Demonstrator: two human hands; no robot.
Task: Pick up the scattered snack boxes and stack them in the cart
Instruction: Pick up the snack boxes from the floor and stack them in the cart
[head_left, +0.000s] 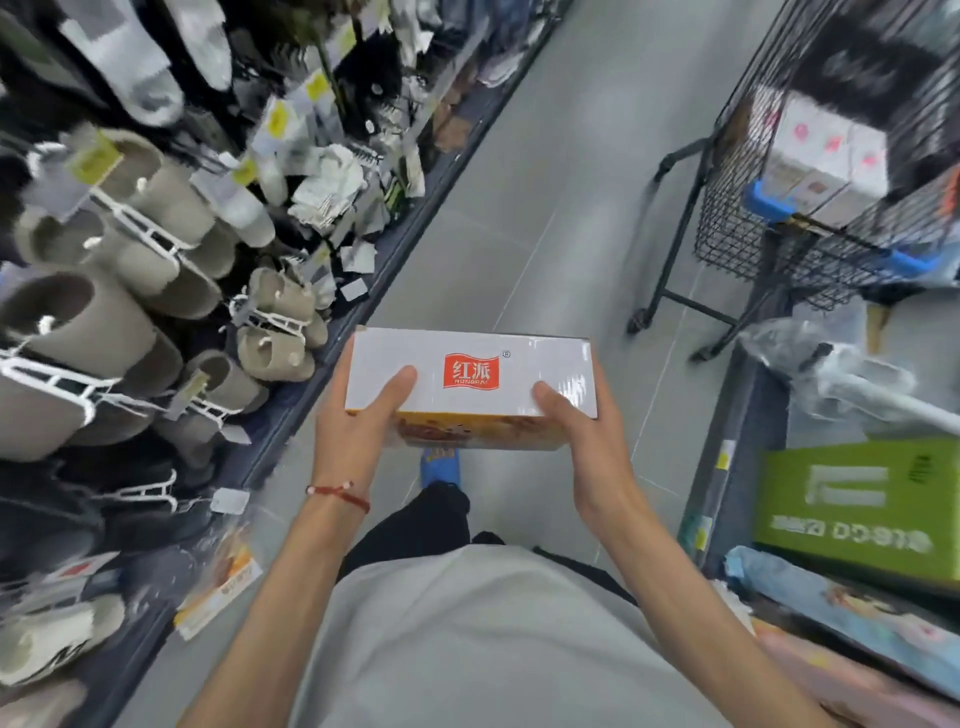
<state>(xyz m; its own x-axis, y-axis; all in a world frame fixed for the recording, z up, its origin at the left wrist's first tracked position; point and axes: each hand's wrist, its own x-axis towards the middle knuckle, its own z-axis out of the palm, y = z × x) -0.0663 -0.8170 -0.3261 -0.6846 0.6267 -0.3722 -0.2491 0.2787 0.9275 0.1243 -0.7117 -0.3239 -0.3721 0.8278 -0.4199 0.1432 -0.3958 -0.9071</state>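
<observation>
A grey tiled aisle floor (545, 171) runs up the middle of the view, bare between the person and the cart. Along the left side stands a long shelf rack (156, 234) crowded with grey slippers (104, 322) on white hangers, socks and price tags, its lower edge reaching close to the left forearm. At the upper right is the black wire cart (810, 171) with blue corner guards, set well apart from the hands, and white boxes (821, 156) already lie inside its basket. On the right, nearer the person, a low display holds a green carton (857, 499) and crumpled clear plastic (831, 358), standing between the right arm and the cart. Out in front of the chest is the snack box (470, 387), white on top with a red logo and an orange printed side, held level above the floor. The left hand (358, 421) grasps its left end, thumb on top; the right hand (582, 431) grasps its right end the same way. A red string bracelet (340, 493) circles the left wrist, and a blue shoe (440, 462) shows under the box.
</observation>
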